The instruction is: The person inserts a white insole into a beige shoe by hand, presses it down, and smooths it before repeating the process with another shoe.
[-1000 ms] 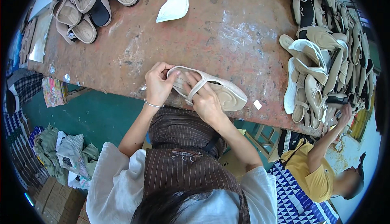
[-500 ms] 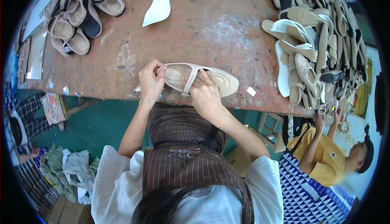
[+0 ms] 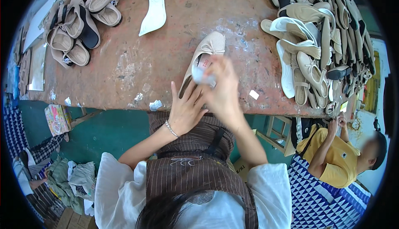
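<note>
Beige shoe (image 3: 210, 45), a bow near its toe, lies on the brown desk (image 3: 174, 50) in the head view, toe pointing away from the person. The left grip (image 3: 185, 110), a bare hand with fingers spread, is at the heel end, released. The right grip (image 3: 224, 88) is over the opening, blurred; a whitish thing (image 3: 198, 74) seems to be at its fingers, but I cannot tell whether they clench it. Farther left lies a white insole (image 3: 153, 11).

brown table (image 3: 166, 58) | bow shoe (image 3: 205, 46) | white insole (image 3: 154, 11) | left shoe pile (image 3: 79, 23) | right shoe pile (image 3: 311, 69)
</note>
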`<action>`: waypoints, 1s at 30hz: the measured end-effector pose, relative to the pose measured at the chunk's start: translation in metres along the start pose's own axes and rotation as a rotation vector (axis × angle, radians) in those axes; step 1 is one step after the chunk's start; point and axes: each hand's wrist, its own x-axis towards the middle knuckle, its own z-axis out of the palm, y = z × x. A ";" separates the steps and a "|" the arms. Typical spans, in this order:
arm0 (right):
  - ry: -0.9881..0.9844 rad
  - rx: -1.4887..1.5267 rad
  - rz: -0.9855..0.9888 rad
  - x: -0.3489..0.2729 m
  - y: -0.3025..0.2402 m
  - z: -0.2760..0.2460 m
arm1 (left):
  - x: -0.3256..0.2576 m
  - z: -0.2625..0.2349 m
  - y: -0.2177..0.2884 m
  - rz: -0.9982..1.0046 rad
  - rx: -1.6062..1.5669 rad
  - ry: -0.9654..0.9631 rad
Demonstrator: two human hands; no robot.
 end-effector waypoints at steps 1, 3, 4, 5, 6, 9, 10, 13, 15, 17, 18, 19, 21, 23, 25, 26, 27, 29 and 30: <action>-0.122 -0.038 -0.014 -0.020 -0.007 -0.001 | 0.000 0.006 -0.010 0.037 -0.020 -0.020; -0.171 -0.153 -0.030 -0.049 -0.001 0.015 | -0.002 0.012 -0.019 0.085 -0.076 -0.052; -0.171 -0.155 -0.017 -0.053 0.003 0.020 | -0.005 0.013 -0.020 0.091 -0.136 -0.067; -0.139 -0.138 0.014 -0.053 -0.001 0.024 | -0.009 0.012 -0.023 0.089 -0.190 -0.082; -0.108 -0.120 0.045 -0.052 -0.004 0.026 | -0.014 0.011 -0.029 0.071 -0.234 -0.084; -0.164 -0.310 0.001 -0.053 0.010 0.043 | -0.024 0.012 -0.032 -0.061 -0.421 -0.031; -0.143 -0.322 0.012 -0.054 0.013 0.052 | -0.022 0.014 -0.030 -0.028 -0.365 -0.048; -0.037 -0.456 -0.056 -0.028 0.033 0.066 | -0.018 0.014 -0.014 -0.018 -0.153 -0.123; -0.024 -0.475 -0.014 0.003 0.043 0.066 | -0.013 0.019 -0.001 0.014 -0.150 -0.106; -0.127 -0.523 -0.014 0.021 0.047 0.069 | -0.010 0.024 0.004 -0.033 -0.137 -0.089; -0.122 -0.518 -0.051 0.024 0.046 0.070 | -0.010 0.027 0.005 -0.042 -0.114 -0.069; -0.138 -0.468 -0.069 0.017 0.042 0.066 | -0.011 0.027 0.006 -0.041 -0.034 -0.091; 0.004 -0.568 -0.166 -0.009 0.031 0.057 | -0.012 0.030 0.007 -0.048 -0.023 -0.056; -0.060 -0.592 -0.154 -0.019 0.039 0.060 | -0.012 0.034 0.008 -0.041 -0.010 -0.028; 0.004 -0.648 -0.136 0.001 0.045 0.066 | -0.011 0.033 0.009 -0.049 0.038 -0.138; -0.234 -0.631 -0.008 0.019 0.043 0.064 | -0.009 0.033 0.008 -0.053 0.089 -0.089; -0.239 -0.629 -0.007 0.020 0.039 0.062 | -0.010 0.033 0.007 -0.057 0.088 -0.092; -0.219 -0.598 -0.028 0.021 0.034 0.061 | -0.011 0.032 0.004 -0.070 0.070 -0.153; -0.133 -0.546 0.000 0.006 0.035 0.059 | -0.011 0.036 0.005 -0.072 0.063 -0.112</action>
